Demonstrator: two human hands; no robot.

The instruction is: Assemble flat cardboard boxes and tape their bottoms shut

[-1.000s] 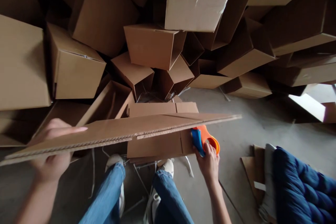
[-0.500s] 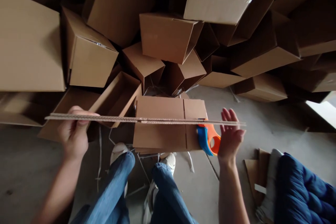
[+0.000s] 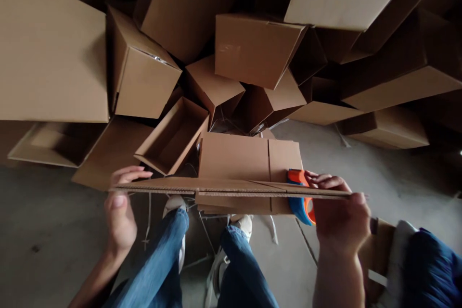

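I hold a flattened cardboard box (image 3: 231, 187) level in front of me, seen almost edge-on. My left hand (image 3: 121, 207) grips its left end, thumb below and fingers over the top. My right hand (image 3: 341, 214) is closed on its right end. Under the sheet, a stack of flat cardboard (image 3: 249, 159) lies on the floor by my feet. An orange and blue tape dispenser (image 3: 303, 202) rests at the stack's right edge, just left of my right hand.
A tall heap of assembled cardboard boxes (image 3: 252, 48) fills the view ahead and to both sides; one open box (image 3: 173, 137) lies near the stack. A blue cushion (image 3: 429, 269) and cardboard scraps sit at the right on the concrete floor (image 3: 43, 240).
My right hand left the tape dispenser, opened, then closed on the right end of the flat box. The sheet swung from tilted to level and came lower, nearer me.
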